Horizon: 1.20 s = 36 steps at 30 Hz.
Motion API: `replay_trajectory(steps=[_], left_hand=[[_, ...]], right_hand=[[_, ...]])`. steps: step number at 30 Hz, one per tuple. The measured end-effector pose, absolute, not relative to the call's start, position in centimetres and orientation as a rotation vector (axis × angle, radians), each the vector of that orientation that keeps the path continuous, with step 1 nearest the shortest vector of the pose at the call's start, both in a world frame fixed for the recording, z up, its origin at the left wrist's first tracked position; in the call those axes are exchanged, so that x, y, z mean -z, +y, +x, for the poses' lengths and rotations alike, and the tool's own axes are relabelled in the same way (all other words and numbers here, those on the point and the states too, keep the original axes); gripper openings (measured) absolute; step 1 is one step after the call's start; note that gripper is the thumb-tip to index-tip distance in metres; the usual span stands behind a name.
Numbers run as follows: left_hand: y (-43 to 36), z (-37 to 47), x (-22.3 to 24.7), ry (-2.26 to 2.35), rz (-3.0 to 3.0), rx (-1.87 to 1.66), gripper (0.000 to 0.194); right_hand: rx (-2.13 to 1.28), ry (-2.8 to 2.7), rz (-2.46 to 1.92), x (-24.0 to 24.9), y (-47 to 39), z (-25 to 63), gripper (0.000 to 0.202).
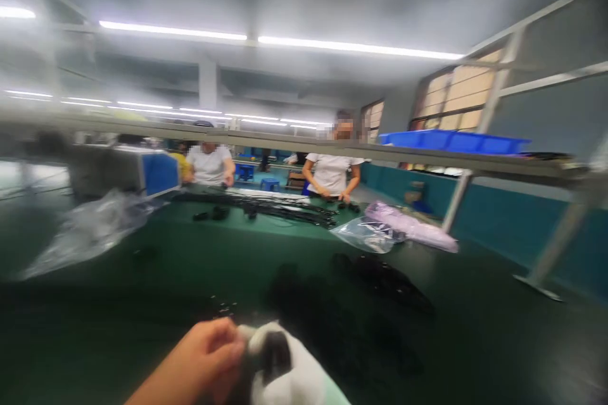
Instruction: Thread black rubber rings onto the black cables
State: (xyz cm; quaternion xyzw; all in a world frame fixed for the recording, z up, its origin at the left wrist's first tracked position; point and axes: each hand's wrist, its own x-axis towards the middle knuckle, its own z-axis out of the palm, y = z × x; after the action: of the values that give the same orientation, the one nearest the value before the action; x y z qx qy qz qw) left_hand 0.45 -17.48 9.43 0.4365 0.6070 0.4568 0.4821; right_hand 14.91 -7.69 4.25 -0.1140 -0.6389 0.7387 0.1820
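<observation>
My left hand is bare and reaches in from the bottom left, its fingers curled and pressed together. What lies in them, if anything, is hidden. Just beside its fingertips is my right hand, apparently in a white glove, closed around a small black piece. Motion smears both hands, so the kind of the piece is unclear. Beyond them on the dark green table lie small pale bits. To the right rests a heap of black items, too blurred to name.
Clear plastic bags lie at the left, near a grey and blue box. Another clear bag and a pink bag sit right. Black strands stretch across the far side. Two co-workers face me. Blue bins stand on an overhead shelf.
</observation>
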Motion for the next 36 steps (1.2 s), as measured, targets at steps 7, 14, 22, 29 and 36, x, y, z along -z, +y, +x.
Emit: replay_trajectory(steps=[7, 14, 22, 29, 36], left_hand=[[-17.3, 0.7, -10.3, 1.518, 1.146, -1.402, 0.031], [-16.7, 1.6, -10.5, 1.861, 1.69, -1.149, 0.035], [-15.2, -0.6, -8.9, 1.415, 1.025, -1.211, 0.035], [-14.5, 0.7, -7.3, 1.759, 1.08, -1.18, 0.027], [-16.3, 1.3, -6.6, 1.606, 0.93, -1.296, 0.023]], right_hand=[[-2.519, -1.392, -0.241, -5.4, -7.8, 15.1, 0.058], [-2.617, -1.349, -0.169, -4.9, -8.3, 14.7, 0.048], [-2.527, -1.409, -0.32, -4.3, -8.1, 13.9, 0.047], [-2.249, -1.748, -0.528, -5.3, -8.3, 14.1, 0.04], [-2.388, -1.6, -0.309, -5.9, -8.4, 14.8, 0.037]])
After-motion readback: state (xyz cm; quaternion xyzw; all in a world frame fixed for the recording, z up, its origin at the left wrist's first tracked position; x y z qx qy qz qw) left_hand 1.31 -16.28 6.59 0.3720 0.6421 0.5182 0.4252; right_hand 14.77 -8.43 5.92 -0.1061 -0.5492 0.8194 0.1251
